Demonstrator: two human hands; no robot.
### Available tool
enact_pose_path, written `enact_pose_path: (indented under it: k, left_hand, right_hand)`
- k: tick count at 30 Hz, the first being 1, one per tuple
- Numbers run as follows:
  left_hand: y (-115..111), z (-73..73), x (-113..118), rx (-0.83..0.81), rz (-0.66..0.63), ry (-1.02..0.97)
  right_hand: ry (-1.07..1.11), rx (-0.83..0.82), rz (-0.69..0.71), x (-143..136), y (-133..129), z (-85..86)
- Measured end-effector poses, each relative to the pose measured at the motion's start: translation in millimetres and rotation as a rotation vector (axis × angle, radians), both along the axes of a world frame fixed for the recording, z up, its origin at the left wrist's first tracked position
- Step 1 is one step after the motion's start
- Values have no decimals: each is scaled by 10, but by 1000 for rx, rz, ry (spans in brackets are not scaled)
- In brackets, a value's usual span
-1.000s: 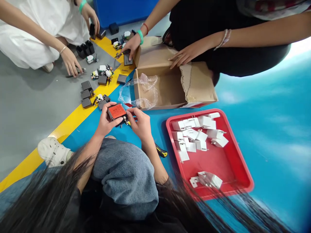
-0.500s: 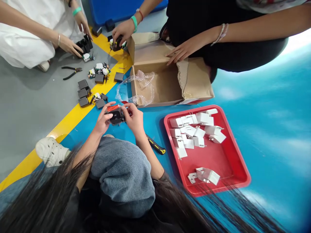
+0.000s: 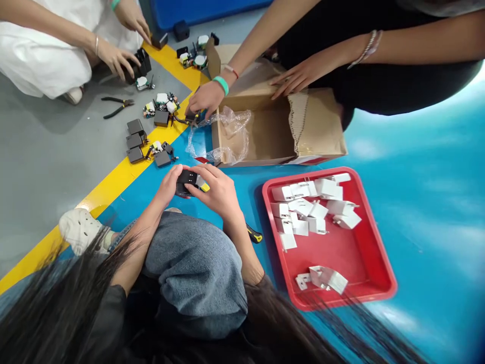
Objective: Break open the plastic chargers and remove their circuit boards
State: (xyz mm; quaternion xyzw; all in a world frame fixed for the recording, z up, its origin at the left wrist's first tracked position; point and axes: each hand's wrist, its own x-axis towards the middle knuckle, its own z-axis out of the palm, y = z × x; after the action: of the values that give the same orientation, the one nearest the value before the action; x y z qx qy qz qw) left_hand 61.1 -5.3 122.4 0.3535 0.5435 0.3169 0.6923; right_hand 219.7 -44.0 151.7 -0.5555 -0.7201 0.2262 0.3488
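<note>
Above my raised knee, my left hand [image 3: 169, 185] and my right hand [image 3: 217, 191] are close together around a black plastic casing [image 3: 187, 178]. The left fingers wrap its left side; the right thumb and fingers press on its right side. A small yellow and grey part [image 3: 203, 185] shows under my right fingers, partly hidden. Beyond my hands, several black casings [image 3: 135, 140] and circuit parts [image 3: 156, 147] lie on the floor. A yellow and black cutter [image 3: 254, 234] lies partly behind my right forearm.
A red tray [image 3: 386, 263] with several white plug adapters [image 3: 301, 206] stands at the right. Beyond is an open cardboard box [image 3: 322, 126] with bubble wrap [image 3: 237, 136]. Pliers [image 3: 117, 107] lie on the grey floor. Two other people's hands work at the far side.
The casing has turned in my hands, and the red-orange part on it no longer shows. My right hand now reaches over it. The other person's braceleted hand has moved nearer, beside the box. The view has shifted slightly.
</note>
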Motion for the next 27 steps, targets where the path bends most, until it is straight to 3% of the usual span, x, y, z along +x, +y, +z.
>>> enact_pose_path:
  k: [4, 7, 11, 16, 21, 24, 27]
  left_hand:
    - [13, -33, -13, -51, -67, 12]
    - [37, -80, -61, -61, -128, -33]
    - [40, -47, -110, -136, -154, 79]
    - [18, 12, -143, -21, -263, 197]
    - [43, -91, -162, 83, -380, 401]
    - [50, -165, -156, 135, -379, 488]
    - [57, -217, -142, 81, -295, 445]
  right_hand:
    - [-42, 56, -71, 17, -88, -31]
    - [-1, 66, -47, 40, -118, -54]
    - [54, 35, -37, 67, -85, -149]
    - [-46, -47, -165, 93, -66, -314]
    - [-157, -42, -162, 108, -73, -364]
    - [-151, -25, -127, 134, -71, -345]
    - [-69, -5, -103, 148, -76, -319]
